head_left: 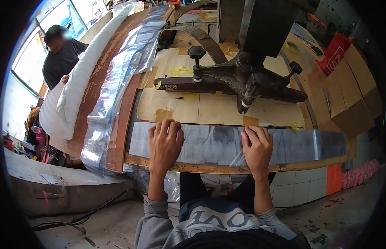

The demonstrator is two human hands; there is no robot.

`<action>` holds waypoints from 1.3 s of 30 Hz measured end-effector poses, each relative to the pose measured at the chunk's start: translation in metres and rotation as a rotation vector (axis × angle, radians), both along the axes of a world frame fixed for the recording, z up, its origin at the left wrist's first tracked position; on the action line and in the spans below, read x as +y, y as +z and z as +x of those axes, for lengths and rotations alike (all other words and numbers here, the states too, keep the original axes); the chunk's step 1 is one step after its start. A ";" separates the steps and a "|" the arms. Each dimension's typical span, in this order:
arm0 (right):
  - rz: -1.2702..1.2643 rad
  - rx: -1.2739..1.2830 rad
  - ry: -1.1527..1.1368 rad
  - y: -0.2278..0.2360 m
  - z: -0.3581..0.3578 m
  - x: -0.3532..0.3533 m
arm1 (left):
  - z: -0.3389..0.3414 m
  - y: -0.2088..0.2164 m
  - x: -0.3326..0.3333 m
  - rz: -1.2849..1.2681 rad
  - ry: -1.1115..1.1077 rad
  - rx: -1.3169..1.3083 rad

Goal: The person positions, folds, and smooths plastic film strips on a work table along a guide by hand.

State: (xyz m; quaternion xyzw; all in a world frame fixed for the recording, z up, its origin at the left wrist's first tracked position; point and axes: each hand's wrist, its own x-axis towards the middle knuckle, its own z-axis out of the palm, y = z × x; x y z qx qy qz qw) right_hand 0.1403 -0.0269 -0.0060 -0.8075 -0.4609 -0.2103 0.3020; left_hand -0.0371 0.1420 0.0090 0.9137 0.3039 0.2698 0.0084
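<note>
A long strip of clear plastic sheet (209, 143) lies along the near edge of the work table, over a grey surface. My left hand (165, 143) rests on its left part, fingers stretched toward the far edge and slightly apart. Farther right, my right hand (258, 147) is bent over the strip, thumb and fingertips drawn together at its far edge; the contact itself is partly hidden. Beyond both hands sits a tan board (180, 108) patched with tape. Above that board stands a dark metal press head (247, 74) with knobbed screws.
On the left lie layered clear plastic sheets (118, 83) and a white foam roll (93, 54); a person (62, 54) stands behind them. At right are an open cardboard box (352, 93), a red bag (336, 52), a tape roll (292, 47) and a screwdriver (327, 99).
</note>
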 end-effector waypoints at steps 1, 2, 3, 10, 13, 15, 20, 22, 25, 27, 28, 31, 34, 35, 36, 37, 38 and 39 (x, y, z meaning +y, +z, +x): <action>0.001 -0.001 0.000 -0.001 0.001 0.000 | 0.002 0.001 0.002 0.000 -0.001 0.001; 0.004 -0.001 -0.002 -0.001 0.001 0.000 | 0.003 0.003 0.004 0.009 -0.017 0.056; 0.006 0.001 -0.007 -0.001 0.001 -0.001 | 0.004 0.005 0.007 0.018 -0.034 0.111; 0.012 0.039 -0.020 -0.002 -0.001 -0.002 | -0.024 0.014 0.045 0.160 -0.023 0.240; 0.020 0.056 -0.019 0.001 -0.003 -0.001 | -0.051 0.021 0.066 0.177 0.035 0.246; 0.023 0.053 -0.029 -0.001 -0.002 -0.002 | -0.061 0.020 0.073 0.145 0.046 0.241; 0.024 0.051 -0.036 -0.001 -0.003 -0.001 | -0.076 0.020 0.072 0.144 0.023 0.228; 0.025 0.053 -0.034 0.001 -0.005 0.000 | -0.077 0.025 0.059 0.138 -0.009 0.184; 0.018 0.031 -0.050 -0.004 -0.002 -0.001 | -0.068 0.029 0.026 0.037 -0.098 0.204; 0.012 0.022 -0.036 -0.005 0.000 -0.001 | -0.055 0.038 -0.017 -0.083 -0.180 0.151; 0.002 0.008 -0.027 -0.005 0.001 -0.002 | -0.045 0.041 -0.037 -0.143 -0.279 0.108; 0.096 0.028 0.133 0.008 0.000 -0.004 | -0.020 0.046 -0.097 -0.787 -0.640 -0.250; 0.233 0.323 0.519 0.029 -0.002 -0.016 | 0.014 0.047 -0.135 -1.097 -0.959 -0.500; 0.231 0.469 0.628 0.034 -0.001 -0.023 | 0.024 0.049 -0.142 -1.184 -1.054 -0.578; 0.219 0.599 0.736 0.041 -0.003 -0.030 | 0.029 0.052 -0.146 -1.268 -1.135 -0.661; 0.245 0.624 0.817 0.046 -0.003 -0.032 | 0.033 0.054 -0.147 -1.254 -1.177 -0.673; 0.257 0.632 0.847 0.048 0.000 -0.036 | 0.038 0.059 -0.148 -1.247 -1.234 -0.680; 0.268 0.642 0.882 0.050 0.002 -0.039 | 0.040 0.063 -0.150 -1.222 -1.224 -0.656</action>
